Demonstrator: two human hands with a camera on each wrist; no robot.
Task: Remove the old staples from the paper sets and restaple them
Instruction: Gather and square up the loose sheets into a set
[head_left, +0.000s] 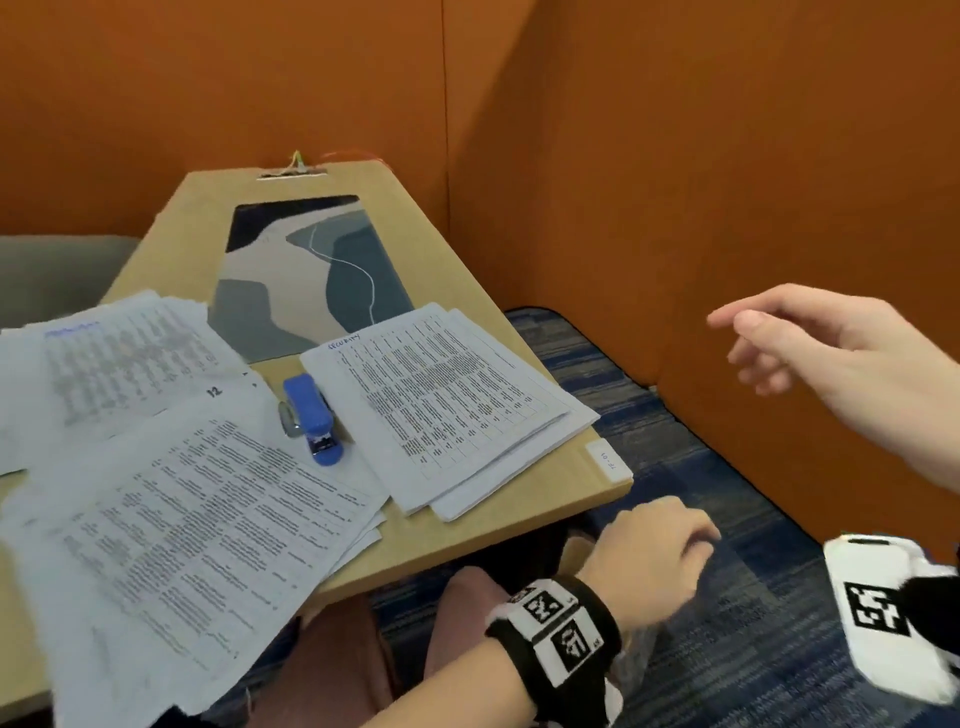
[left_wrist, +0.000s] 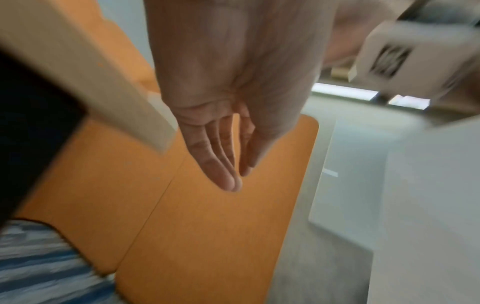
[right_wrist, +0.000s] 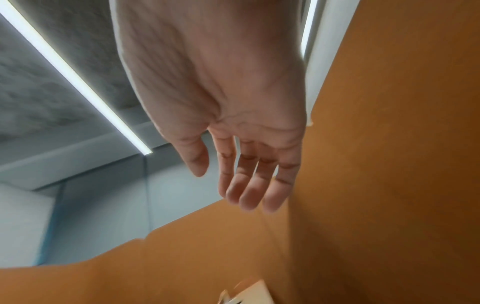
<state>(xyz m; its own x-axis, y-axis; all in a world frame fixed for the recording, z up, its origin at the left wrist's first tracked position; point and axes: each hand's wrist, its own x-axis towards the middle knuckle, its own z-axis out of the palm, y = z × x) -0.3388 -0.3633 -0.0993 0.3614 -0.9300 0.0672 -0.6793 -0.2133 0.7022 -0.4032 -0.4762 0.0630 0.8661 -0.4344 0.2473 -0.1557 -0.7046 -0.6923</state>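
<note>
Both the left hand (head_left: 649, 561) and the right hand (head_left: 841, 364) were held empty, fingers loose and straight (off the table (head_left: 467, 291)), while the blue stapler (head_left: 311, 415) was left between the paper sets (head_left: 447, 400).

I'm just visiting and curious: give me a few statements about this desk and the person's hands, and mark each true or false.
1. The blue stapler lies on the table between paper stacks. True.
2. The right hand holds the stapler. False: it is raised beside the orange partition, holding nothing.
3. The left hand is off the table's near right corner, touching no paper. True.
4. The paper stack marked "SECURITY" lies left of the stapler. False: it lies to its right.
5. A clipboard lies at the far end of the table. True.
</note>
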